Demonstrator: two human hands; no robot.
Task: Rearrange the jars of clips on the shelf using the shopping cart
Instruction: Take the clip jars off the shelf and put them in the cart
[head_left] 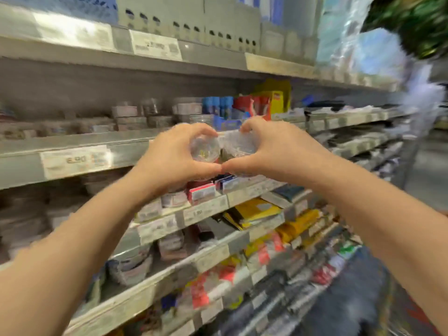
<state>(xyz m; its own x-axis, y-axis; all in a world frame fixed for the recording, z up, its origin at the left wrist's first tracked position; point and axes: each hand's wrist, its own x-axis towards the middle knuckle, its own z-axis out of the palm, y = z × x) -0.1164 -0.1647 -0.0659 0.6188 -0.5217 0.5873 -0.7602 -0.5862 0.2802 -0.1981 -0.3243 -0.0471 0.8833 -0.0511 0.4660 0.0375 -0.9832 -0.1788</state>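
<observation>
My left hand (173, 154) grips a clear round jar of clips (204, 149), fingers curled over its top and thumb under it. My right hand (269, 149) grips a second clear jar (238, 144) the same way. The two jars are side by side, almost touching, held in the air just in front of the middle shelf (101, 141). More jars of clips (135, 117) stand stacked at the back of that shelf, to the left of my hands. The shopping cart is not in view. The picture is blurred by motion.
Price labels (75, 161) run along the shelf edges. Blue tubes (217, 105) and red and yellow packs (269, 100) stand behind my hands. Lower shelves (206, 214) hold boxes and coloured packets. An aisle floor (429, 170) opens at the right.
</observation>
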